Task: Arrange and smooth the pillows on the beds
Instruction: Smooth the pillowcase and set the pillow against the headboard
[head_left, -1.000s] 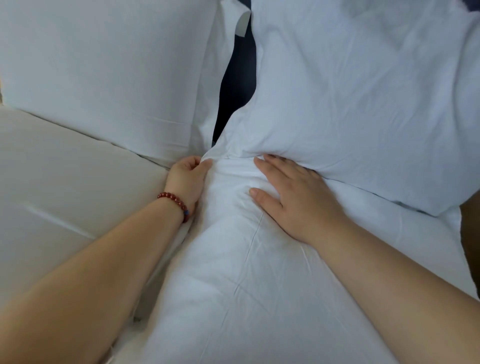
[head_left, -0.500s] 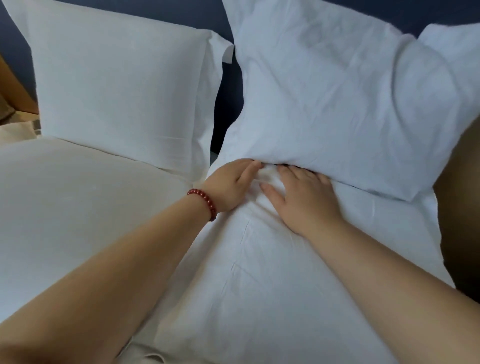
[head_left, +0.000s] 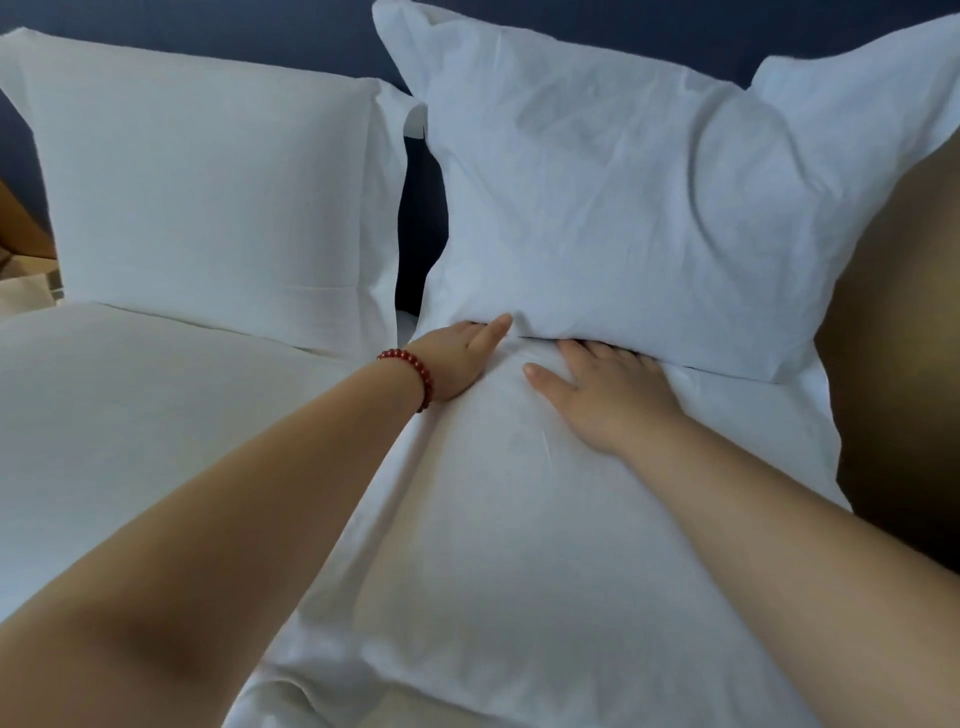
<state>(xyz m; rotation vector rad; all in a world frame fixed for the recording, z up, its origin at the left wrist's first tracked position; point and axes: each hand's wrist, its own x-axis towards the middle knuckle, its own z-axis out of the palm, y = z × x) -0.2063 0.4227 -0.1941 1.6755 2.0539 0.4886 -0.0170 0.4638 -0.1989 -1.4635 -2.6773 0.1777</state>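
Two white pillows stand upright against a dark blue headboard: the left pillow and the right pillow. A third white pillow lies flat in front of the right one. My left hand, with a red bead bracelet on the wrist, lies flat at the flat pillow's far left corner, fingers touching the bottom edge of the upright right pillow. My right hand presses palm down on the flat pillow, fingertips tucked under the upright pillow's lower edge. Neither hand grips anything.
The white bed sheet spreads out at the left. The dark blue headboard shows in the gap between the upright pillows. A brown surface lies past the bed's right edge. A wooden piece shows at far left.
My left hand slid right from beside the flat pillow's corner onto it, close to my right hand. My right hand pushed further under the upright pillow. The view pulled back and up.
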